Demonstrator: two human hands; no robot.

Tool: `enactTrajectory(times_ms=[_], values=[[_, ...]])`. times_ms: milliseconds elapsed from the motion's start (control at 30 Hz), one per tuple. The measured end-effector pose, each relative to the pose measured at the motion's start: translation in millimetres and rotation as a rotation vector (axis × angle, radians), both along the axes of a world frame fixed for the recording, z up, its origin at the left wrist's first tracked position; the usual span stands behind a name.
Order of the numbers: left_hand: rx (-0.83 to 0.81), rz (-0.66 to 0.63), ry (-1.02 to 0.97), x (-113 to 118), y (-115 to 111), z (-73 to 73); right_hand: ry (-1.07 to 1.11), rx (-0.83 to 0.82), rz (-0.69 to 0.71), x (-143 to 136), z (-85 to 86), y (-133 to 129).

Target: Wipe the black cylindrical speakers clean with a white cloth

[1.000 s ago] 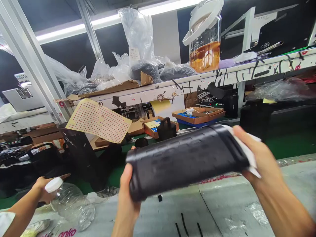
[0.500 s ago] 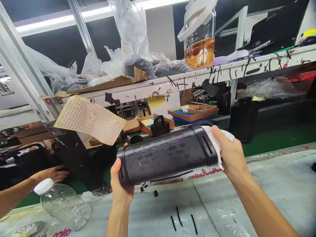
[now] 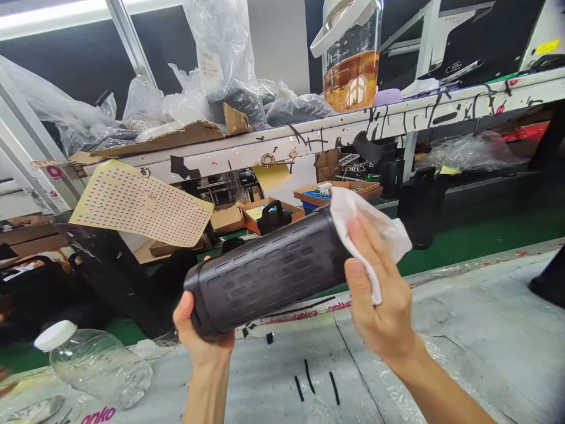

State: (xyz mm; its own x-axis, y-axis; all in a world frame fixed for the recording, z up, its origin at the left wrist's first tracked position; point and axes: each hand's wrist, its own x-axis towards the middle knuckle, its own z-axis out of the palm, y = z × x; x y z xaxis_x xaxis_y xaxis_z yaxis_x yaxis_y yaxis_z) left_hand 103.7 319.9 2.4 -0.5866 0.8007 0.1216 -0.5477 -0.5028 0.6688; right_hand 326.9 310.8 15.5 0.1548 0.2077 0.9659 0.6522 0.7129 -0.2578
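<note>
A long black speaker (image 3: 273, 274) with slotted, perforated sides is held up at a tilt over the bench, its right end higher. My left hand (image 3: 203, 338) grips its lower left end, thumb on the near face and the other fingers mostly hidden behind. Draped over the right end is a white cloth (image 3: 362, 215). My right hand (image 3: 384, 306) is closed on this cloth and presses it against the speaker; part of the end cap is covered by it.
On the grey bench (image 3: 366, 365) lie short black strips and, at left, a clear plastic bottle (image 3: 99, 365) with a white cap. A sheet of red-dotted stickers (image 3: 141, 203) hangs from the shelf edge. A jug of amber liquid (image 3: 351, 76) and plastic bags (image 3: 229, 76) stand above.
My right hand has moved left, bringing the cloth from the right end onto the speaker's upper face. The speaker has shifted slightly left and turned. A co-worker's hand at left has mostly left view.
</note>
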Motion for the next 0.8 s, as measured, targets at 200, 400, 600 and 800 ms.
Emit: enactTrajectory(times_ms=[200, 400, 600, 800], values=[[0.057, 0.044, 0.058, -2, -5, 1.4, -0.585, 0.107, -0.008, -59, -32.7, -18], [0.011, 0.071, 0.013, 4, 0, -2.2, -0.487, 0.138, -0.144, -45, -28.3, -2], [0.056, 0.097, 0.052, -9, 1, -0.5, 0.279, -0.315, -0.254, 66, 12.5, 34], [0.001, 0.101, 0.071, -10, 0, 4.7, 0.689, -0.572, 0.018, 82, 23.3, 18]])
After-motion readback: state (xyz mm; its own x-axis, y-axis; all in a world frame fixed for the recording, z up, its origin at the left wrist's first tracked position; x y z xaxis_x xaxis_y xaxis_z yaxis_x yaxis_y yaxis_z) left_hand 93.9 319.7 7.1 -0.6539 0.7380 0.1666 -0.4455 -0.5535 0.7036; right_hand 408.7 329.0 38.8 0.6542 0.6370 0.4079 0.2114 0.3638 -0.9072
